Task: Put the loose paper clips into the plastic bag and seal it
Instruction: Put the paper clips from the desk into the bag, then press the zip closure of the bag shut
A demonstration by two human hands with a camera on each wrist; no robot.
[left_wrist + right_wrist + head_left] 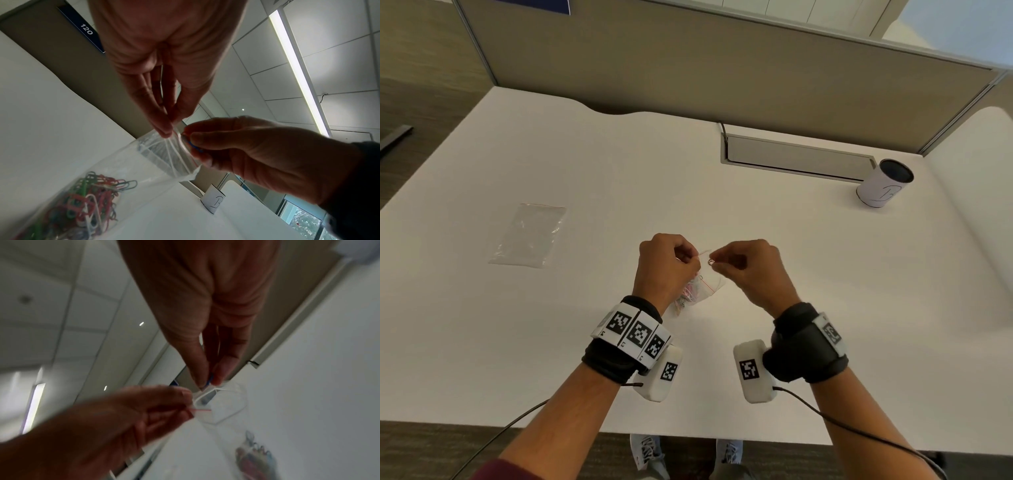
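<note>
Spare bag [527, 236]: a second clear bag, flat on the worktop [619, 178], well to the left of the fingers; only the head view shows it.
Left hand [666, 265]: raised above the worktop; its fingers [162, 128] are pressed together, pinching one lip of the plastic bag [144, 162] at its mouth.
Plastic bag: hangs from the left fingers, between the two hands, its lower part down by the left wrist; the mouth with its red strip is pulled apart.
Paper clips [82, 206]: a coloured heap in the bottom of the bag, below the fingers; the left wrist view shows red, green and white clips sharply, the head view only a pale tangle, the right wrist view a blur.
Right hand [748, 270]: level with the left, just beside it; thumb and fingers [222, 373] pinch a blue paper clip [193, 146] at the bag's mouth, touching the opposite lip.
Blue paper clip: the head view shows only a small glint between the fingertips; both wrist views give its colour.
Cup [885, 183]: a white cylinder, upright, well to the right of and beyond the fingers, beside a grey cable hatch [794, 159].
Edges: the near worktop edge lies behind the wrists; bare surface runs on every side of the hands.
</note>
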